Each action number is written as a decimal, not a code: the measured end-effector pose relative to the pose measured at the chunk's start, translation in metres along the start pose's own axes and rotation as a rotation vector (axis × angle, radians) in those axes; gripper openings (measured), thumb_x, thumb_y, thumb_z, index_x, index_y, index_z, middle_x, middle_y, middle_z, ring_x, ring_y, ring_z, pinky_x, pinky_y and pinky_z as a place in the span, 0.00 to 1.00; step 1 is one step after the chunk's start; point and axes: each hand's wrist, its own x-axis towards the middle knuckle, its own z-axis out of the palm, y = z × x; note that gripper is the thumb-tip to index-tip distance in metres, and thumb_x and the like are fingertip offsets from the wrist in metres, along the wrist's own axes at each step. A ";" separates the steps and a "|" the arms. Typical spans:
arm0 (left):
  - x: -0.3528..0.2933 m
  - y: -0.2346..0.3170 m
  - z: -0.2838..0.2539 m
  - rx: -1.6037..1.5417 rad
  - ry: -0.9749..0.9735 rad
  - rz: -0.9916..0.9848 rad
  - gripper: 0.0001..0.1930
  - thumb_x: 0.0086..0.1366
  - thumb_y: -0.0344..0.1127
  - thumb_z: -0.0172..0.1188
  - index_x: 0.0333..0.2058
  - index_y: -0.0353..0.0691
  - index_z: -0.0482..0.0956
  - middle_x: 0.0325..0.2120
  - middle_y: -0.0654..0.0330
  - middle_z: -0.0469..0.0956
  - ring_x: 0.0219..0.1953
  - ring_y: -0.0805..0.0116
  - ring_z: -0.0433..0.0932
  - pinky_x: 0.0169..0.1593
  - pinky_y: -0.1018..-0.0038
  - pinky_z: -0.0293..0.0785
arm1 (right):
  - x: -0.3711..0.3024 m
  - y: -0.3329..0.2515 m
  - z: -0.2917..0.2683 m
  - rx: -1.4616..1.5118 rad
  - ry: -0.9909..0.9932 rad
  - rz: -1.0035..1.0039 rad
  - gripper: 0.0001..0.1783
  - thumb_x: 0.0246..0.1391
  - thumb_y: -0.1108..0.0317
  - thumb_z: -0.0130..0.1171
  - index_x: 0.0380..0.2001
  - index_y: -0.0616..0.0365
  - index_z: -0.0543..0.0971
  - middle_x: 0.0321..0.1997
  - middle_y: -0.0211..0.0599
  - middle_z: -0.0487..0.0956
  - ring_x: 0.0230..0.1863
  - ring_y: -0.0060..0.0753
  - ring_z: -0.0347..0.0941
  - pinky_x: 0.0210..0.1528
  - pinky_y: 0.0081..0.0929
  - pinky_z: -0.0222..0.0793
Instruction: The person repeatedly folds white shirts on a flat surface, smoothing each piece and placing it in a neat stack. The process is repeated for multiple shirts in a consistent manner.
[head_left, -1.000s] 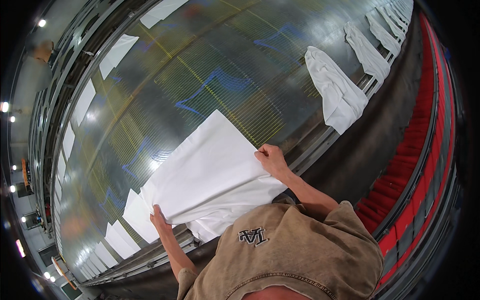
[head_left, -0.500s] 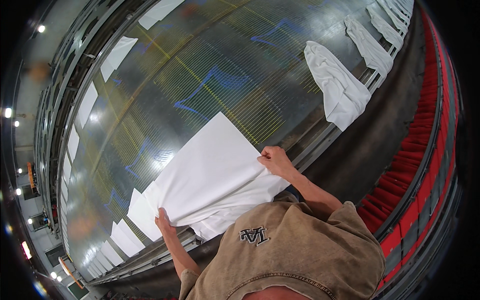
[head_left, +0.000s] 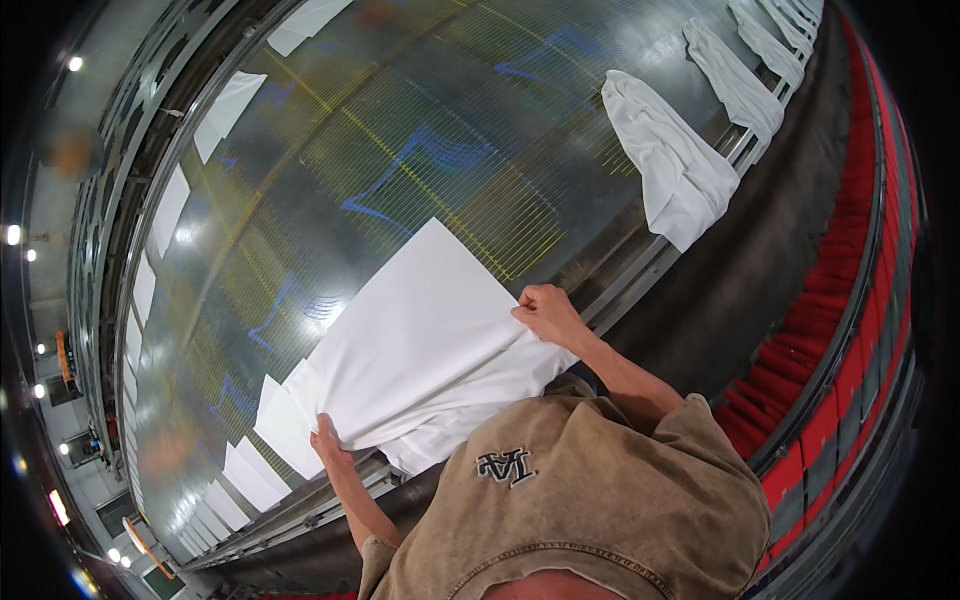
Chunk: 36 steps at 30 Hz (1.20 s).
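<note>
A white fabric piece [head_left: 420, 310] lies partly flat on the long printing table [head_left: 300, 190], its far corner pointing away from me. The near part gathers in folds and hangs over the table edge against my body. My left hand [head_left: 328, 438] pinches the fabric's left near corner, thumb on top. At the right side, my right hand [head_left: 545, 308] grips the other edge with curled fingers. The cloth between my hands is mostly smooth, with a few diagonal creases running toward the left hand.
Crumpled white cloths [head_left: 680, 160] drape over the table's near rail to the right. Flat white pieces [head_left: 252, 475] line the edge at left, more along the far edge. Yellow lines and blue marks [head_left: 425, 150] cover the surface. A red pleated strip [head_left: 800, 340] runs behind me at right.
Both hands keep their hold on the white fabric and have hardly moved. The view has shifted slightly, so the table and cloths sit a little differently in it.
</note>
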 end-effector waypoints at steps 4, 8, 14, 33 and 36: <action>-0.003 0.001 0.002 -0.023 -0.024 0.029 0.25 0.68 0.34 0.63 0.60 0.32 0.70 0.52 0.52 0.78 0.52 0.56 0.80 0.55 0.59 0.80 | 0.001 0.001 0.001 -0.022 -0.010 0.031 0.13 0.50 0.65 0.66 0.26 0.66 0.79 0.23 0.43 0.80 0.27 0.37 0.78 0.33 0.34 0.72; -0.004 0.000 0.002 0.007 -0.007 0.021 0.25 0.68 0.34 0.63 0.60 0.32 0.70 0.52 0.53 0.78 0.52 0.56 0.80 0.56 0.59 0.80 | 0.003 0.001 0.002 -0.048 -0.021 0.055 0.10 0.47 0.65 0.66 0.26 0.63 0.81 0.26 0.46 0.82 0.33 0.48 0.81 0.38 0.41 0.74; 0.002 -0.001 0.000 0.007 0.018 -0.025 0.24 0.68 0.33 0.63 0.59 0.32 0.71 0.51 0.53 0.79 0.52 0.56 0.80 0.56 0.59 0.79 | 0.003 0.001 0.002 -0.063 -0.031 0.080 0.10 0.47 0.64 0.67 0.26 0.61 0.81 0.27 0.46 0.83 0.35 0.49 0.81 0.39 0.43 0.75; -0.012 0.010 0.015 0.661 0.239 0.132 0.27 0.65 0.36 0.66 0.58 0.28 0.71 0.49 0.48 0.79 0.50 0.53 0.80 0.53 0.55 0.77 | 0.003 -0.002 0.002 -0.140 0.034 0.057 0.13 0.48 0.64 0.69 0.24 0.64 0.79 0.19 0.41 0.80 0.22 0.36 0.78 0.32 0.34 0.74; -0.043 0.017 0.053 1.140 0.509 0.495 0.32 0.63 0.36 0.67 0.61 0.27 0.67 0.55 0.42 0.74 0.56 0.46 0.76 0.59 0.51 0.71 | 0.002 -0.006 0.001 -0.165 0.048 0.105 0.13 0.47 0.63 0.69 0.24 0.63 0.79 0.21 0.42 0.80 0.25 0.41 0.79 0.36 0.37 0.74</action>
